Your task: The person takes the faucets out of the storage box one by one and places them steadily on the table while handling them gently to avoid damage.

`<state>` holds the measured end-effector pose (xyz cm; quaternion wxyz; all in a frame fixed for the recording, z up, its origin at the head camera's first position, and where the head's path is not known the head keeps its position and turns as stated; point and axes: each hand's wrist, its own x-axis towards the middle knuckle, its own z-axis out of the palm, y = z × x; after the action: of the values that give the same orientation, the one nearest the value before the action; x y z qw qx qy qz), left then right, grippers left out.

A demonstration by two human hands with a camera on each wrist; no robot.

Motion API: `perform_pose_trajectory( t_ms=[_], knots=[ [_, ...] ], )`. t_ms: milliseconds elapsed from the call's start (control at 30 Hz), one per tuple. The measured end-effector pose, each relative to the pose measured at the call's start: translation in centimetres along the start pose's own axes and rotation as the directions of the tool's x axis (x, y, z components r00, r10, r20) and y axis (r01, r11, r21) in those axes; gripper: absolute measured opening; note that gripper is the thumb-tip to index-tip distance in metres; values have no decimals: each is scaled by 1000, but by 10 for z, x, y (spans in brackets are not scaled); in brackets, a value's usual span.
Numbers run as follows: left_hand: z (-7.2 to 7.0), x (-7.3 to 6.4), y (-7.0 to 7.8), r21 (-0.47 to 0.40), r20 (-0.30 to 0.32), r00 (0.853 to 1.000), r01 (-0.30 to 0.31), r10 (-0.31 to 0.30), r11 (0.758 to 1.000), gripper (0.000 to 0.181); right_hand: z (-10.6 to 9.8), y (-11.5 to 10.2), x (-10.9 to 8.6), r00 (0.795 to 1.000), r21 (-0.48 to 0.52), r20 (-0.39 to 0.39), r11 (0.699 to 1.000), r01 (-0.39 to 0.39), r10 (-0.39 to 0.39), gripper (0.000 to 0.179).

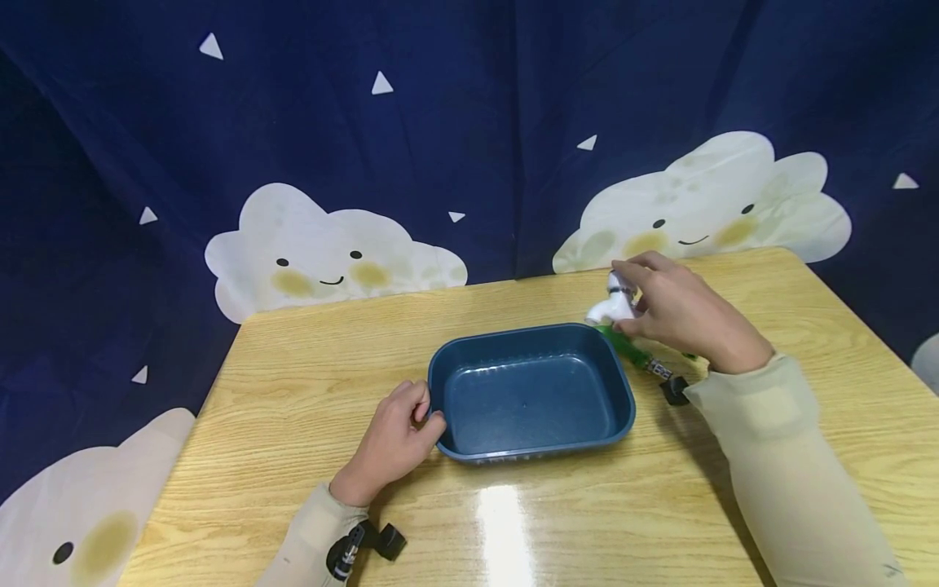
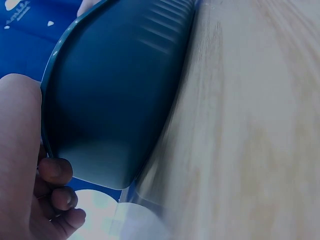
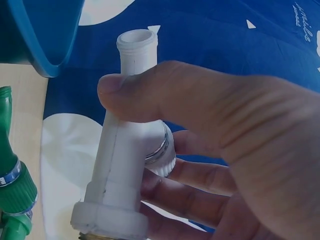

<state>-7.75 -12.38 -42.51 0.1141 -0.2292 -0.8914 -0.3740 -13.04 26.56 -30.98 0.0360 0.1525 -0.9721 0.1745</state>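
A dark blue plastic basin (image 1: 531, 452) stands on the wooden table, with nothing inside it. My left hand (image 1: 396, 432) grips its left rim, thumb on one side and curled fingers at the edge. Beyond the basin's far right corner, my right hand (image 1: 678, 310) holds a white plastic tap (image 3: 122, 165) above the table. The thumb lies across the tap's body, and the fingers are behind it; a ribbed side part (image 3: 162, 155) shows between them. A green plastic tap (image 3: 17, 185) lies just beneath, by the basin's right corner, partly hidden by the right hand in the head view.
The wooden table (image 1: 330, 359) extends around the basin. Behind it hangs a dark blue curtain (image 1: 455, 139) with white clouds and triangles. Black wrist straps with small camera blocks (image 1: 389, 542) sit on both forearms.
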Motion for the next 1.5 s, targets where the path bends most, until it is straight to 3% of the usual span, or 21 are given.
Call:
perform_pose_trajectory(
  t_ms=[667, 1500],
  knots=[
    [-1, -1, 1, -11, 11, 1000, 16, -16, 1000, 32, 4, 4, 2, 1000, -4, 19, 1000, -8, 8, 83],
    [-2, -1, 1, -10, 3, 1000, -11, 11, 1000, 32, 4, 16, 2, 998, -10, 23, 999, -52, 53, 83]
  ],
)
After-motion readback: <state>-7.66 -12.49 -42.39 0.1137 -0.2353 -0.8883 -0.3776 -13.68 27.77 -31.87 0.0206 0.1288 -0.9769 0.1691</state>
